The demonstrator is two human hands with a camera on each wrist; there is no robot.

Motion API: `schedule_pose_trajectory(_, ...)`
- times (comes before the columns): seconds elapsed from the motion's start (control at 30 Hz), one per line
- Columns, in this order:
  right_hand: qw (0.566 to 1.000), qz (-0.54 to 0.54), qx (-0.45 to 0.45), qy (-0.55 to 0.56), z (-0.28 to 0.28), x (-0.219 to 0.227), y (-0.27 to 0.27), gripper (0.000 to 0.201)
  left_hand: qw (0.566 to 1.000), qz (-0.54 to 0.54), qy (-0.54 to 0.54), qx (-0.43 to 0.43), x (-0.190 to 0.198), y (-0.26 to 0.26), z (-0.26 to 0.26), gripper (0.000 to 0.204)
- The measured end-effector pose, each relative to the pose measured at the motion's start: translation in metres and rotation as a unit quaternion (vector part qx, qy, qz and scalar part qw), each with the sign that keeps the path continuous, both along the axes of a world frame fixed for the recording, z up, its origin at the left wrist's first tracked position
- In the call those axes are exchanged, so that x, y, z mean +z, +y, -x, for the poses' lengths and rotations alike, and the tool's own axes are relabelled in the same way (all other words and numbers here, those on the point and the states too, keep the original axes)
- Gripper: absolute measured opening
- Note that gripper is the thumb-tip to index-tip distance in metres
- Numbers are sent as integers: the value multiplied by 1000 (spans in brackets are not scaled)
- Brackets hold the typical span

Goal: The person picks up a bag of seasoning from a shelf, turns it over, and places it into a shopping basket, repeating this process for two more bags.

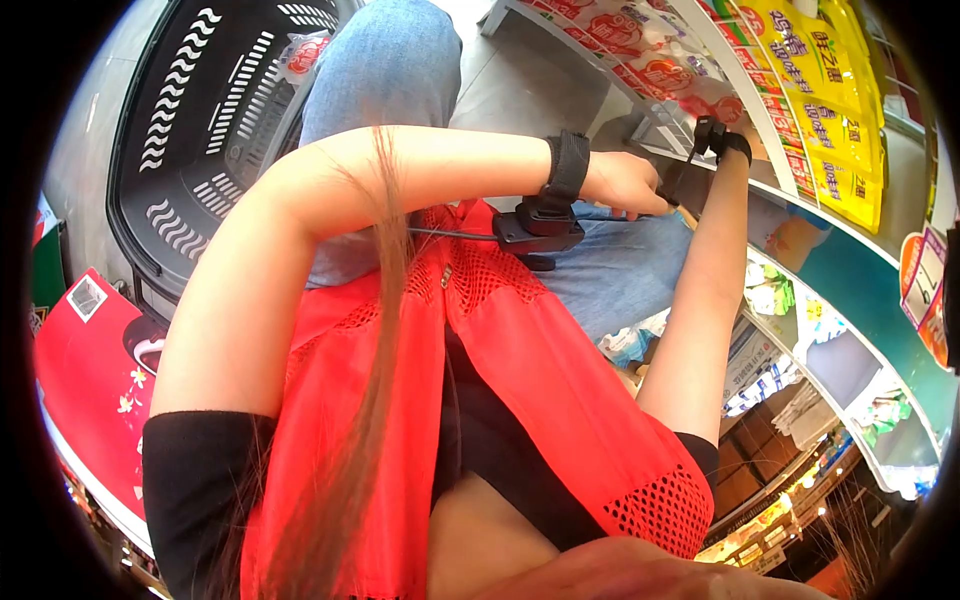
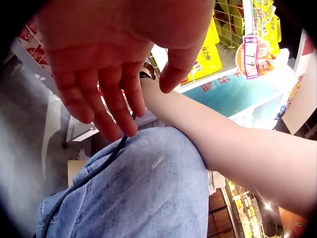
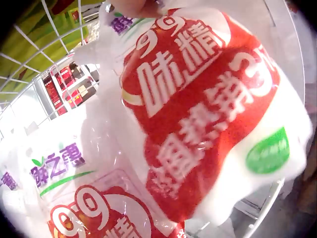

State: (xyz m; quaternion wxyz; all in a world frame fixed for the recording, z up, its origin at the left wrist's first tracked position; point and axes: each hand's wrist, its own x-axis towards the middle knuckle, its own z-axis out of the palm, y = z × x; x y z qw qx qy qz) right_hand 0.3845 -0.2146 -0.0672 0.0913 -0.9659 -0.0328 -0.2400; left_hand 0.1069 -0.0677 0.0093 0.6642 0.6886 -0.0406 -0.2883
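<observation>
At the top of the right wrist view, my right hand (image 3: pixel 136 7) pinches the upper edge of a white and red bag of MSG (image 3: pixel 198 106). Another MSG bag (image 3: pixel 84 163) of the same print lies beside it, lower left, within a white wire rack (image 3: pixel 29 42). The head view shows the right arm stretched to the shelf, its hand mostly hidden behind the wrist camera. My left hand (image 2: pixel 114 59) hangs in front of the knee, fingers relaxed and nothing held. A thin black cable (image 2: pixel 94 171) runs behind its fingertips.
Yellow seasoning packets (image 1: pixel 835 140) fill the rack on the right, with a round price tag (image 1: pixel 925 285) near its edge. A black shopping basket (image 1: pixel 215 130) at upper left contains a red and clear bag (image 1: pixel 300 57). A red box (image 1: pixel 95 385) stands left.
</observation>
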Motion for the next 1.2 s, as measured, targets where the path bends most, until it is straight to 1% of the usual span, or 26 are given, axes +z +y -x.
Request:
schedule_pose_trajectory(0.17,998,-48,28,32,-6,-9,-7,50,1000,-12,-7,1,-3,0,-3,34)
schedule_pose_trajectory(0.23,997,-54,33,39,-5,-10,-10,50,999,-42,-12,-8,0,2,-1,33)
schedule_pose_trajectory(0.3,992,-105,45,43,-6,-15,-10,51,998,-50,-25,-9,1,4,0,32)
schedule_pose_trajectory(0.33,992,-106,46,43,-15,-22,-16,51,997,-58,-40,-10,2,4,1,32)
schedule_pose_trajectory(0.37,996,-39,74,33,-29,-28,-23,49,997,-59,-39,-8,0,4,-1,32)
schedule_pose_trajectory(0.4,994,28,103,23,-35,-33,-25,48,995,-78,-69,-7,-4,1,-2,31)
schedule_pose_trajectory(0.43,994,59,60,67,-24,-22,-19,47,990,-98,-97,-5,-4,1,-3,31)
schedule_pose_trajectory(0.53,992,48,44,109,12,8,-3,47,993,-74,-87,-8,5,9,-4,31)
schedule_pose_trajectory(0.57,989,35,75,119,3,1,-13,48,991,-62,-122,5,-1,9,-9,31)
schedule_pose_trajectory(0.6,986,22,107,127,-7,-5,-19,50,992,-37,-117,31,3,14,-9,30)
schedule_pose_trajectory(0.63,985,94,86,120,3,1,-15,53,990,-29,-129,49,12,22,-7,30)
schedule_pose_trajectory(0.67,987,89,83,108,2,-2,-20,60,988,-20,-141,66,22,32,-4,30)
schedule_pose_trajectory(0.73,983,126,102,84,3,-9,-27,68,979,6,-186,86,34,51,-3,29)
schedule_pose_trajectory(0.8,950,247,178,-73,-28,-46,-54,74,957,-19,-265,114,62,84,12,30)
schedule_pose_trajectory(0.83,952,261,153,41,-2,-27,-39,74,952,19,-272,141,76,104,24,28)
schedule_pose_trajectory(0.87,958,218,181,38,-12,-40,-46,73,923,67,-355,133,71,127,27,26)
schedule_pose_trajectory(0.9,961,192,187,66,-4,-38,-43,73,744,-60,-651,135,63,163,30,26)
schedule_pose_trajectory(0.93,962,168,193,96,3,-36,-41,73,880,162,-385,226,80,177,67,26)
schedule_pose_trajectory(0.97,961,165,183,124,12,-33,-37,73,897,240,-272,253,75,206,79,26)
schedule_pose_trajectory(1.0,960,162,172,151,20,-29,-32,72,886,211,-247,331,62,232,93,23)
schedule_pose_trajectory(1.03,958,132,178,182,26,-25,-28,71,854,215,-253,401,46,256,109,23)
schedule_pose_trajectory(1.07,955,124,200,181,33,-24,-25,68,835,211,-190,471,28,281,128,24)
schedule_pose_trajectory(1.1,950,134,221,175,40,-21,-22,63,823,206,-210,487,-15,316,138,26)
schedule_pose_trajectory(1.13,945,145,240,168,45,-18,-18,58,781,236,-103,569,-58,347,153,28)
schedule_pose_trajectory(1.17,944,143,242,174,48,-16,-16,58,744,247,12,621,-106,378,167,28)
schedule_pose_trajectory(1.2,933,104,258,227,49,-16,-16,57,744,271,25,611,-121,379,190,29)
